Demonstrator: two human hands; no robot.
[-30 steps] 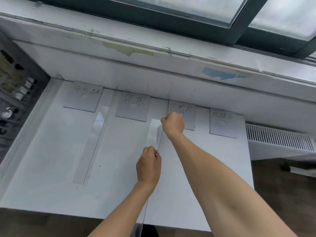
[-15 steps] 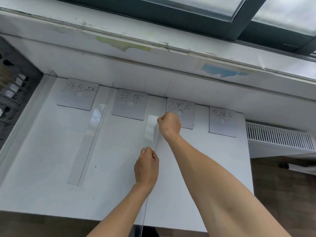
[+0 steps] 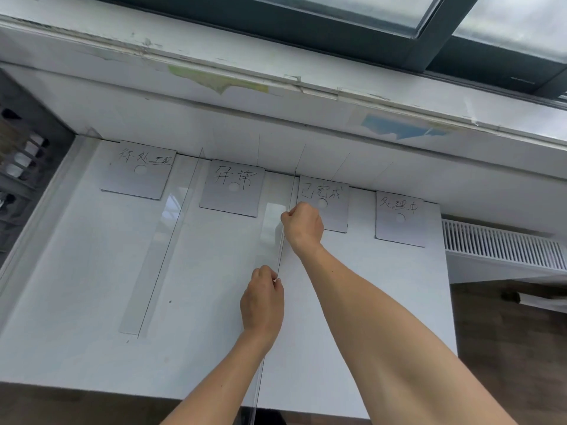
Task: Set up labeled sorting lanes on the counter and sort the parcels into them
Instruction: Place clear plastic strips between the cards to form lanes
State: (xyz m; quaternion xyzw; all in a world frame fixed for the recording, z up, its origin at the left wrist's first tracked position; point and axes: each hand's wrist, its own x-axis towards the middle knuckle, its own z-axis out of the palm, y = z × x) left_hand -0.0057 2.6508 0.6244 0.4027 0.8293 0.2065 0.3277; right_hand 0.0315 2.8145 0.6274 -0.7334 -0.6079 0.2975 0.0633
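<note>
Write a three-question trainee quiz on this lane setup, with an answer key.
1. How many label cards lie on the counter?
2. True or false: the left hand and right hand both grip the clear divider.
3. That divider stands between which cards, counted from the left? A) first and second B) second and third C) third and fourth
Key: 1) four; 2) true; 3) B

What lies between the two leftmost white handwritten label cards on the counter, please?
A clear plastic divider strip, seen in the head view, separates the leftmost card from its neighbour.
</note>
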